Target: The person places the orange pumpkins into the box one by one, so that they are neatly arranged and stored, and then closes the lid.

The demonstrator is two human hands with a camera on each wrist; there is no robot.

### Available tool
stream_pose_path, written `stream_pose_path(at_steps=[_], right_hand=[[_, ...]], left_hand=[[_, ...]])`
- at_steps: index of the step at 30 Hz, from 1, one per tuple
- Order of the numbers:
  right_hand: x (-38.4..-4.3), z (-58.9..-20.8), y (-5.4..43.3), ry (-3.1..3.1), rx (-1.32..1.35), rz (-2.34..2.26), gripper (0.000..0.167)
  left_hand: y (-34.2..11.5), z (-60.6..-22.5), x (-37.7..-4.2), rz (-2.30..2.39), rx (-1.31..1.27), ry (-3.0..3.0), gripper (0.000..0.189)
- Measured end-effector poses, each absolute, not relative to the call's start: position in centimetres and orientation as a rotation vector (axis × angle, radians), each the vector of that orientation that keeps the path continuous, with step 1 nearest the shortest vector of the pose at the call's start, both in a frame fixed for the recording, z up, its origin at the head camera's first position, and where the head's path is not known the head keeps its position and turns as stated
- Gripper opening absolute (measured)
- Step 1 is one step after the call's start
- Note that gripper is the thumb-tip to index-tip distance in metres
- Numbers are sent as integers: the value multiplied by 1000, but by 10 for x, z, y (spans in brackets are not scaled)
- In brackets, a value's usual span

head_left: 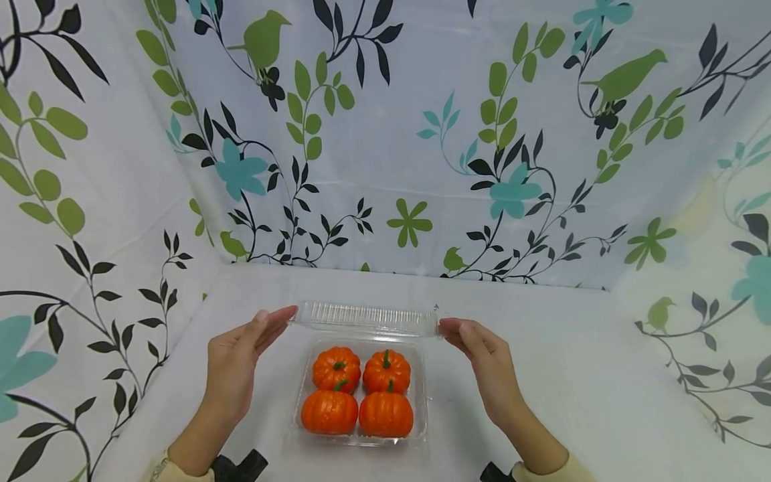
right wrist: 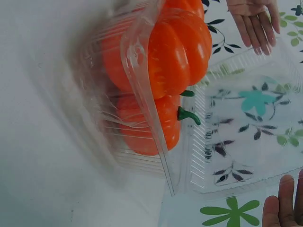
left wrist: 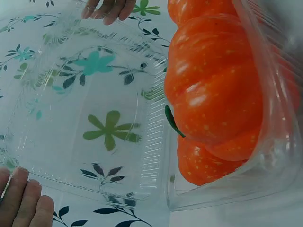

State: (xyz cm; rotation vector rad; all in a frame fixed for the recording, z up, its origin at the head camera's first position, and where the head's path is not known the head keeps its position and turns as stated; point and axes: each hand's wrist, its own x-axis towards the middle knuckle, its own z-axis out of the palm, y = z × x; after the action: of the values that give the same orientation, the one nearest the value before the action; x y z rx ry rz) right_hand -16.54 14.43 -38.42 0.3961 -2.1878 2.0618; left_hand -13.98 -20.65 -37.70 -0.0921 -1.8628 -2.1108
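Observation:
A clear plastic clamshell box sits on the table with several small orange pumpkins in it, their green stems showing. Its hinged lid stands raised at the back, seen nearly edge-on from the head. My left hand touches the lid's left edge with straight fingertips. On the opposite edge, the fingers of my right hand lie straight against the lid. The right wrist view shows the left palm and extended fingers at the lid's far side. Neither thumb is seen hooked over the plastic.
A white tabletop lies under the box. Behind and beside it hangs a white cloth printed with leaves, flowers and birds. Dark straps show at the wrists, by the pale sleeves.

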Motion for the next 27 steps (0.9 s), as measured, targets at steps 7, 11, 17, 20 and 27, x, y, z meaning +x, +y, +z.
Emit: stream_pose_path(at_steps=[7, 11, 17, 20, 27], right_hand=[[-146, -393, 146, -2208, 472, 1951, 21], [-136, -399, 145, -2216, 484, 1919, 16], [-120, -412, 142, -2311, 427, 1820, 20], [-113, -420, 141, -2344, 390, 1822, 26], [-104, -437, 138, -2423, 256, 1862, 42]], left_hand=[[-204, -386, -122, -1967, -55, -1944, 32], [-204, -392, -112, -1907, 8, -2042, 28], [-207, -407, -102, -1880, 75, -2148, 29], [-207, -417, -97, -1905, 93, -2141, 27], [-206, -442, -87, -1853, 135, -2211, 42]])
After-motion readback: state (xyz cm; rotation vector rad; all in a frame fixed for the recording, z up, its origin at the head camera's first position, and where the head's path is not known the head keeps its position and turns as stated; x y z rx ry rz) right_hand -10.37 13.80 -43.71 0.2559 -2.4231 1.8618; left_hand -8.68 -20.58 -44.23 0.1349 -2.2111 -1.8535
